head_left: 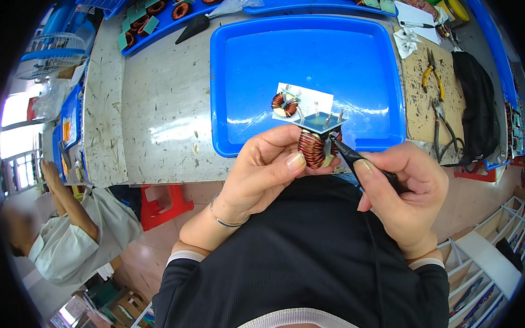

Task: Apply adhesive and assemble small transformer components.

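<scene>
Place: electronics assembly workshop, by my look | Bench: scuffed metal-grey worktable (162, 104), blue trays (305, 52), copper-wound coils (181, 15) heaped in some | Tools: yellow-handled pliers (426, 79) on brown board (414, 115) | Around me: co-worker (80, 240) on the left, red stool (166, 211), partitioned rack (459, 258)

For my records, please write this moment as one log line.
left hand: holds coil; right hand: black cone, tip at coil; blue tray: second coil

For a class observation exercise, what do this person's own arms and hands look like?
The left hand and right hand are both gloveless. Short black sleeves end in pale trim. A slim silver-coloured bracelet sits on the left wrist; none shows on the right.
</scene>
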`<move>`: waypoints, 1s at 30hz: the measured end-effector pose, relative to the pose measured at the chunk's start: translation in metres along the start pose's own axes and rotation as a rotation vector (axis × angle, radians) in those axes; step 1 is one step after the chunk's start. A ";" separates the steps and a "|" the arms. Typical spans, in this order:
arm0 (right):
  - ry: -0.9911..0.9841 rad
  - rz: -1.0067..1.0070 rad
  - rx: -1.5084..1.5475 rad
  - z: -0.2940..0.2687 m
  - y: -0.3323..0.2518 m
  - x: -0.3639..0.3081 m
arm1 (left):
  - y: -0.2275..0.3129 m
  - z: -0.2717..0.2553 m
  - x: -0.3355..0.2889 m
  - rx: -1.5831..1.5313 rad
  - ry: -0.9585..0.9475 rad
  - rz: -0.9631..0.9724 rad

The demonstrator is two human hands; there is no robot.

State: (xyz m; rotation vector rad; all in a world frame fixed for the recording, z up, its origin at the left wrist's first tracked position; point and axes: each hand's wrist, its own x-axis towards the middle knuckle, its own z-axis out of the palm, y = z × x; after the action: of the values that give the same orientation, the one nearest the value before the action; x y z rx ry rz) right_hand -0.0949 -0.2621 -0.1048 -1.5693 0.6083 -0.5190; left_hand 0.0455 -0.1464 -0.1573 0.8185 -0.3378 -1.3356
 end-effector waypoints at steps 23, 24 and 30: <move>0.002 -0.038 -0.031 0.001 0.002 -0.003 | -0.002 -0.001 0.000 -0.008 -0.009 0.005; -0.003 -0.062 -0.044 0.001 0.004 -0.003 | -0.003 0.000 0.000 -0.010 0.003 0.021; 0.005 -0.075 -0.062 0.001 0.004 -0.003 | -0.002 -0.003 -0.001 -0.011 -0.012 -0.006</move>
State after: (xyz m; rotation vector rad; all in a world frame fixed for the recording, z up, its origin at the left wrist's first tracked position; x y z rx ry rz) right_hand -0.0969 -0.2592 -0.1087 -1.6550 0.5758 -0.5644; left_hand 0.0460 -0.1449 -0.1608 0.8031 -0.3379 -1.3472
